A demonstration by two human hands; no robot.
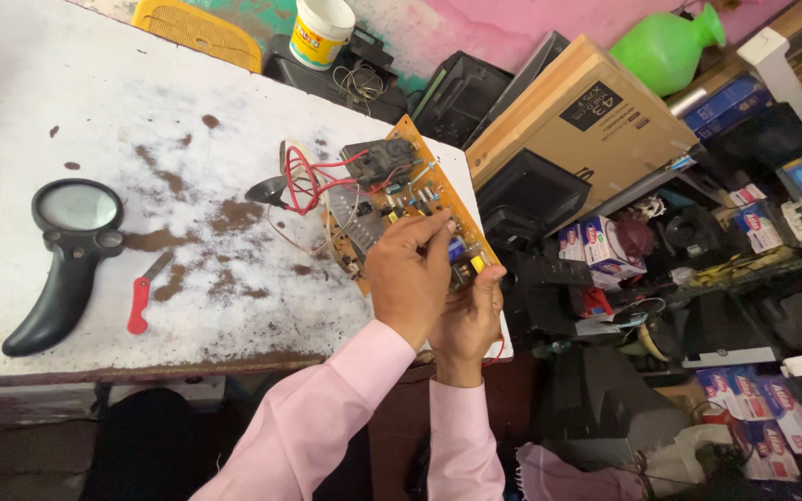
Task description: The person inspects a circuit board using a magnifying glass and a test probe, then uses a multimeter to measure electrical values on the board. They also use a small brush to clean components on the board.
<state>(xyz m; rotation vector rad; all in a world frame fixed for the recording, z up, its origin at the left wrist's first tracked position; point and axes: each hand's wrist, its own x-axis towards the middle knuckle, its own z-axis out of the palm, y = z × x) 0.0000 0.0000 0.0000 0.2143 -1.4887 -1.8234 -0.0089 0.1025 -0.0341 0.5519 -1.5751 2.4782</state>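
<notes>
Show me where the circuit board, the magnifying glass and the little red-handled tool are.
circuit board point(392, 190): head view, on its upper component side.
magnifying glass point(77, 206): head view, on the lens.
red-handled tool point(140, 304): head view, on the red handle.

A brown cardboard box point(579, 109) (black label) leans right of the table; small red-white-blue cartons point(602, 243) below.

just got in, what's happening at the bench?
A person in pink sleeves holds an orange circuit board tilted up at the white table's right edge. The left hand has its fingers on the components near the board's lower end; the right hand supports that end from below. Red and white wires trail from the board. A black magnifier and a red-handled tool lie untouched to the left.
</notes>
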